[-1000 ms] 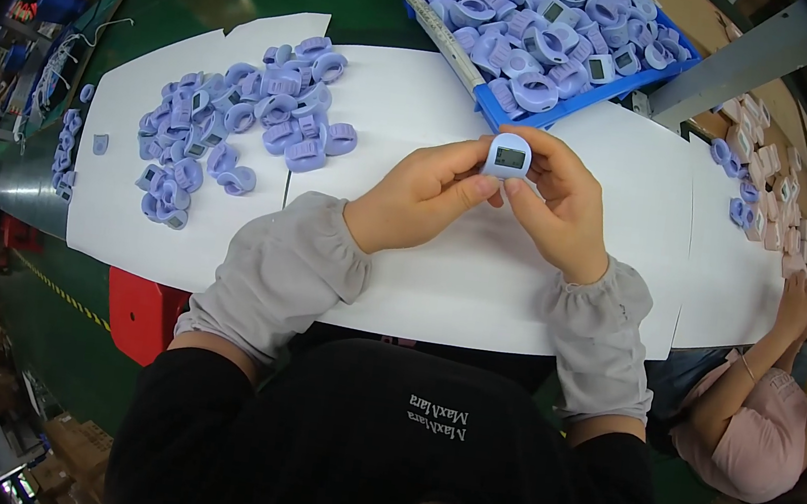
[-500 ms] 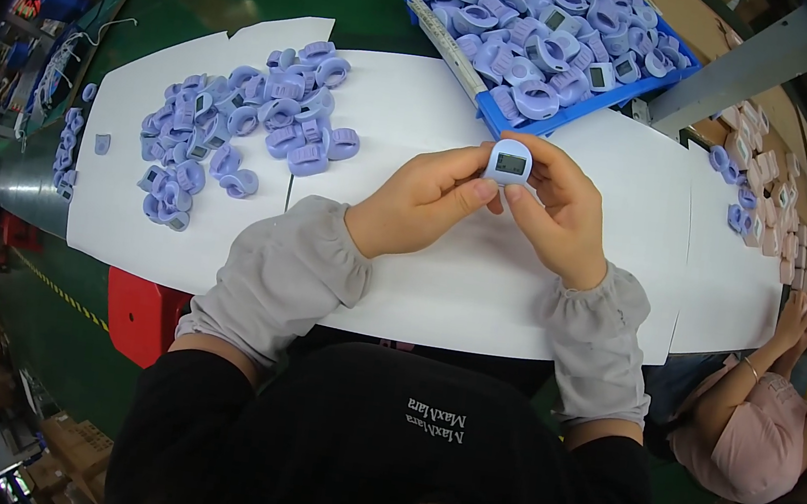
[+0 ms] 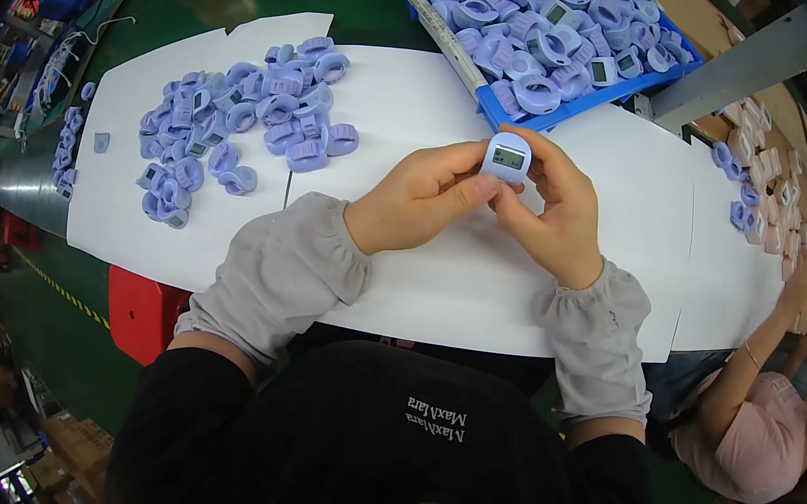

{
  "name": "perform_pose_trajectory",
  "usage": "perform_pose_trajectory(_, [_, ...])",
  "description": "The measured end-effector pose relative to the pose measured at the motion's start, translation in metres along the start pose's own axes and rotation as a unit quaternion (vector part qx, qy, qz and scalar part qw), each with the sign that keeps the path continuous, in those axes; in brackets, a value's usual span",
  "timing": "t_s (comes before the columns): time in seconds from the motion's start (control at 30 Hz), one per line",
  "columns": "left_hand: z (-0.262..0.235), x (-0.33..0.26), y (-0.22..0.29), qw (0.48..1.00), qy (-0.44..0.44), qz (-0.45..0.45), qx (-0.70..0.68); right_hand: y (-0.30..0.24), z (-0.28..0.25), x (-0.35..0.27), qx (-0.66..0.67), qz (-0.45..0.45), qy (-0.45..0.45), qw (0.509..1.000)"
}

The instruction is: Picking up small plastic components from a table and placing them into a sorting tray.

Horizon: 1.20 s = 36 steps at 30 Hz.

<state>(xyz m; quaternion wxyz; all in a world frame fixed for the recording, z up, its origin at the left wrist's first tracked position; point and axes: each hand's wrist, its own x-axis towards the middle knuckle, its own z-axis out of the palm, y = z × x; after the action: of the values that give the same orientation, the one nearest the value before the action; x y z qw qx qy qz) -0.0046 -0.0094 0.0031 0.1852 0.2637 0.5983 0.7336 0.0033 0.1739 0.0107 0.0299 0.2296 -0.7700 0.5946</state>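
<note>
Between both hands, over the white-covered table (image 3: 388,296), I hold a small lavender device with a grey digital display (image 3: 508,159), its screen facing up. My left hand (image 3: 420,199) grips its left side, thumb at the lower edge. My right hand (image 3: 562,211) closes round the right side, its thumb just below the device. The far fingers are partly hidden behind it. On the left lies a loose pile of similar lavender devices (image 3: 280,109), several with their displays showing and others turned to a ribbed side.
A blue crate (image 3: 530,124) heaped with the same lavender devices stands beyond my hands, beside a grey metal post (image 3: 739,67). At the right, a person in pink (image 3: 744,435) reaches toward pink devices (image 3: 778,197). A red stool (image 3: 144,316) stands at lower left.
The device has tilted slightly and shifted a little left, and its display shows more segments. My right thumb has slid off its lower edge. The person at the right has stretched an arm farther forward.
</note>
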Motion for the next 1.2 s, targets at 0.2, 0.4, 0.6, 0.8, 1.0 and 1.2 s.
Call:
perform_pose_trajectory(0.2, [0.0018,-0.0014,0.0009,0.998,0.040,-0.021,-0.039,-0.0022,-0.0019,0.0011,-0.018,-0.024,-0.045,0.999])
perform_pose_trajectory(0.4, [-0.0047,-0.0040,0.0010,0.998,0.031,-0.046,-0.002,-0.0009,-0.0013,0.0012,0.041,-0.026,-0.045,0.998])
perform_pose_trajectory(0.6, [-0.0006,-0.0017,0.0015,0.999,0.035,-0.015,0.015,0.0008,0.0014,0.0015,0.028,-0.055,0.008,0.998])
perform_pose_trajectory(0.8, [-0.0044,-0.0039,-0.0021,0.999,0.028,-0.019,0.035,-0.0026,-0.0040,0.0005,0.048,-0.024,-0.049,0.997])
perform_pose_trajectory(1.0, [0.0032,-0.0003,-0.0030,0.996,0.077,0.042,0.036,-0.0012,-0.0020,0.0021,0.039,-0.062,0.003,0.997])
perform_pose_trajectory(1.2, [-0.0022,-0.0027,-0.0044,0.996,0.067,0.008,0.050,-0.0038,-0.0056,0.0007,0.059,-0.016,-0.045,0.997])
